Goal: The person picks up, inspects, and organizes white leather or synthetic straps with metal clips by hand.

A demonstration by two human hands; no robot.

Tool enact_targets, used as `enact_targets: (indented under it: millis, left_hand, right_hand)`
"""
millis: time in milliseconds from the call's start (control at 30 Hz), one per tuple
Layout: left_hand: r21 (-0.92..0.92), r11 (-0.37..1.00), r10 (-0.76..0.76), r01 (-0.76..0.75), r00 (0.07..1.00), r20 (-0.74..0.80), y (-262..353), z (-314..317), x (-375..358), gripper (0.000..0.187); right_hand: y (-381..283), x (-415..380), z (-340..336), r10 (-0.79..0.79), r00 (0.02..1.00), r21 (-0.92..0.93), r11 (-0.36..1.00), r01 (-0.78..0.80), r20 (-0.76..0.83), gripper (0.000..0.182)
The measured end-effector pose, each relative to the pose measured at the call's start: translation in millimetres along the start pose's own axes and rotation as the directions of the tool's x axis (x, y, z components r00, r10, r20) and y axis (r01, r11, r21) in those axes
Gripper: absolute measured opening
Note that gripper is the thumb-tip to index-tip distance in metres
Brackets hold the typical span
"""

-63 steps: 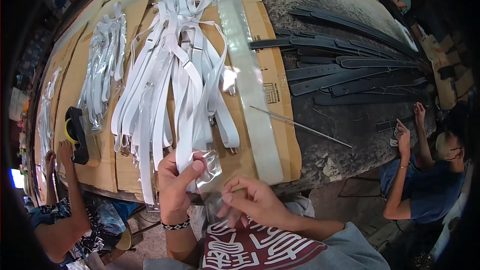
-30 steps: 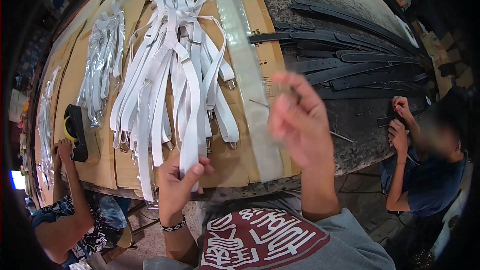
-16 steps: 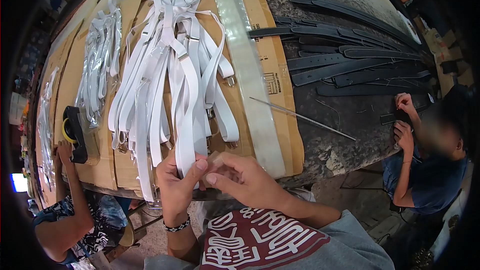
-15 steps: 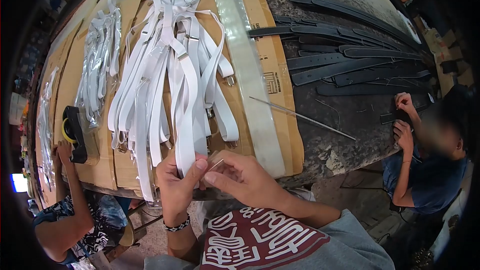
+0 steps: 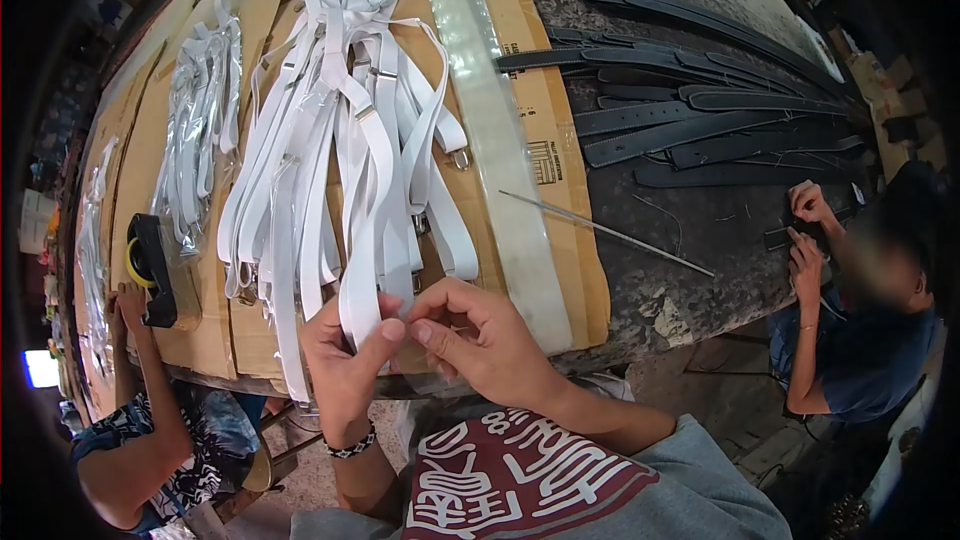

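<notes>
White elastic suspenders [image 5: 330,140] with metal clips lie bunched on the cardboard, some inside clear plastic. At the table's front edge, my left hand [image 5: 345,355] is closed around the lower end of one white strap [image 5: 362,300]. Beside it, my right hand [image 5: 480,340] has its thumb and fingers pinched together, almost touching the left thumb. Something thin and clear shows faintly under the right fingers, but I cannot make out what they hold. The clip end of the strap is hidden by my hands.
Flat clear plastic sleeves [image 5: 490,140] lie right of the suspenders, near a thin metal rod [image 5: 610,232]. Dark belts [image 5: 690,110] are piled farther right. A black tape dispenser [image 5: 150,270] stands left, by one co-worker's hand [image 5: 130,305]. Another co-worker's hands [image 5: 806,240] work at right.
My right hand has curled its fingers into a tighter pinch and come up slightly against the left. The held strap has shifted a little left. The right co-worker's hands moved slightly.
</notes>
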State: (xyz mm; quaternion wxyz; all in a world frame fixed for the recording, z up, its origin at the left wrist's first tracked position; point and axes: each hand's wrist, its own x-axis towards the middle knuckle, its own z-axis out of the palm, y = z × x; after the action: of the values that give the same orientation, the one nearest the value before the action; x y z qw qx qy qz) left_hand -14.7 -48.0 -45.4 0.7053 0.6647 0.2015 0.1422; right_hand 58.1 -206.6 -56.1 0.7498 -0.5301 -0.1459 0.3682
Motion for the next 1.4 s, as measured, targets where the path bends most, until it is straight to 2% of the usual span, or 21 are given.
enact_targets:
  millis: [100,167,267,400,467,567,667,767,867,967,1067,1167,1267,1400]
  left_hand:
    - [-0.04,0.999,-0.002,0.005,0.998,0.066,-5,-5,0,0.02]
    - [0.002,1.0,-0.01,0.01,0.997,0.072,0,-2,0,0.022]
    - [0.038,0.999,-0.015,0.014,0.999,0.042,-1,-3,1,0.027]
    - [0.069,0.997,0.015,-0.018,0.999,0.042,-5,-3,1,0.035]
    - [0.051,0.999,0.015,-0.018,0.998,0.056,-9,-3,1,0.034]
    - [-0.03,0.999,-0.009,0.011,0.998,0.065,-6,4,1,0.031]
    - [-0.133,0.991,0.011,0.005,0.993,0.12,-5,2,4,0.027]
    - [-0.135,0.991,0.003,0.014,0.992,0.124,-4,1,4,0.022]
    - [-0.045,0.999,-0.004,0.008,0.997,0.082,-3,3,3,0.02]
    - [0.014,1.0,0.005,-0.006,0.998,0.067,-5,1,3,0.02]
    - [-0.003,1.0,-0.025,0.026,0.998,0.066,-4,3,0,0.024]
    - [0.008,1.0,-0.019,0.018,0.999,0.033,-8,5,-2,0.027]
    - [0.016,1.0,-0.008,0.008,0.999,0.038,-10,1,0,0.029]
    - [-0.127,0.992,-0.005,0.013,0.998,0.068,-9,1,-1,0.028]
  right_hand:
    - [3,2,-3,-0.043,0.999,-0.075,0.996,0.045,0.031,0.013]
    - [12,6,-4,-0.106,0.992,-0.125,0.986,0.113,0.062,0.012]
    - [7,9,-6,-0.065,0.992,-0.213,0.973,0.087,0.108,0.016]
    - [7,10,-2,-0.1,0.992,-0.208,0.971,0.115,0.081,0.024]
    - [6,10,-1,-0.139,0.99,-0.264,0.954,0.144,0.038,0.027]
    - [-4,12,-2,-0.128,0.991,-0.251,0.959,0.13,0.023,0.027]
    - [2,10,0,-0.195,0.981,-0.263,0.945,0.194,0.02,0.026]
    - [9,19,6,-0.404,0.913,-0.207,0.899,0.386,-0.048,0.025]
    - [3,19,0,-0.341,0.939,-0.286,0.906,0.312,-0.056,0.024]
    - [-8,13,-5,-0.19,0.982,-0.368,0.913,0.174,-0.005,0.025]
    - [-10,13,-8,-0.168,0.986,-0.413,0.897,0.156,0.008,0.025]
    - [-4,13,-4,-0.172,0.985,-0.281,0.944,0.173,0.029,0.023]
    - [-7,13,10,-0.284,0.958,-0.155,0.949,0.275,-0.038,0.021]
    - [-3,15,-4,-0.184,0.983,-0.196,0.964,0.182,0.008,0.021]
